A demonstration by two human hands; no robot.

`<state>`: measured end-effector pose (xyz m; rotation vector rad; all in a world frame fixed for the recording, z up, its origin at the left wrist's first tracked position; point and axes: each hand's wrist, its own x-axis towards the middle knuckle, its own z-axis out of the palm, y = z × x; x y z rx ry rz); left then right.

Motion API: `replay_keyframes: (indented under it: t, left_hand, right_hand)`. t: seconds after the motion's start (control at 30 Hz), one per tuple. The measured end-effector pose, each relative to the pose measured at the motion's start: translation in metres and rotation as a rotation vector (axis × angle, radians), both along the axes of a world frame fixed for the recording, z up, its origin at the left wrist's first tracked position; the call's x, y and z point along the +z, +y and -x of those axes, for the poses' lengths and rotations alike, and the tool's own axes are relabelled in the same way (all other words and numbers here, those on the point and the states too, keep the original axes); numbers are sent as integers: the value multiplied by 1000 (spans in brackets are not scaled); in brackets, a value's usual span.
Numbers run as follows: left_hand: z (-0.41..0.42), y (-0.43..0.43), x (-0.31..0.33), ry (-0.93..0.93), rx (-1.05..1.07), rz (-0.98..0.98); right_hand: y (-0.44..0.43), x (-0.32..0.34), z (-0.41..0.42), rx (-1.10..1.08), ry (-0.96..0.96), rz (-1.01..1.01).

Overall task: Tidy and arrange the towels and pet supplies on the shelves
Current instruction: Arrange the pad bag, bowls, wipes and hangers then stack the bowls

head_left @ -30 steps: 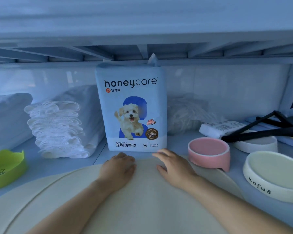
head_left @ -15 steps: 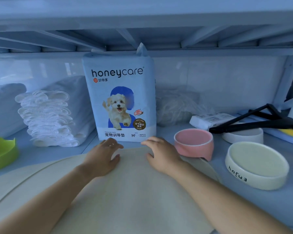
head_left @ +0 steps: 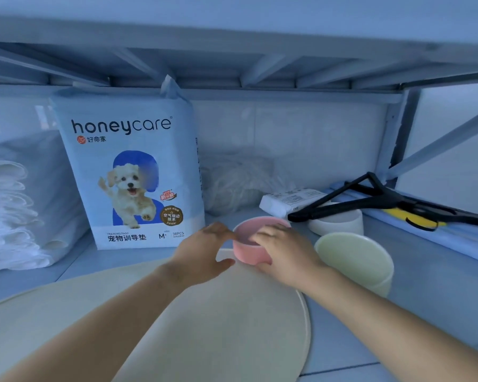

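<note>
Far left of the fingers, folded white towels (head_left: 11, 213) lie stacked on the shelf (head_left: 398, 326); just left of and beyond them stands the honeycare pad pack (head_left: 130, 175), upright; the left hand (head_left: 202, 252) curves its fingers (head_left: 218, 230) against the pink bowl (head_left: 249, 248), thumb low at its side; the right hand (head_left: 287, 252) clasps the bowl's other side, fingers over the rim; the bowl sits between both hands at the far edge of the round mat (head_left: 177, 326); just right of the fingers is a cream bowl (head_left: 353, 257); beyond it lies a black hanger (head_left: 370, 199).
</note>
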<state>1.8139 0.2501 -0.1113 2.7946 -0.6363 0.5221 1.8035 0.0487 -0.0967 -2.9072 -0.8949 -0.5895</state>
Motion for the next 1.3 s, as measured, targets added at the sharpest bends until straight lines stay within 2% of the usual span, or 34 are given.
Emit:
replay_keyframes:
  t: [0.4,0.67,0.9,1.13,1.3]
  left_hand:
    - [-24,-8,-9,-35,-96,7]
    - [-28,-12,0,-63,-192,72]
    - [-33,-19,10,-158,-223,121]
    - [-36,-21,20,-210,-258,175]
    - [-43,-22,28,-205,-258,197]
  right_hand:
    - [-4,-4,0,-38,-19,-18]
    - [-6,4,0,-95,-23,-113]
    - [-15,9,4,-113,-43,-300]
    - [-24,15,5,-134,-26,-267]
    - [-29,23,3,-119,-11,-331]
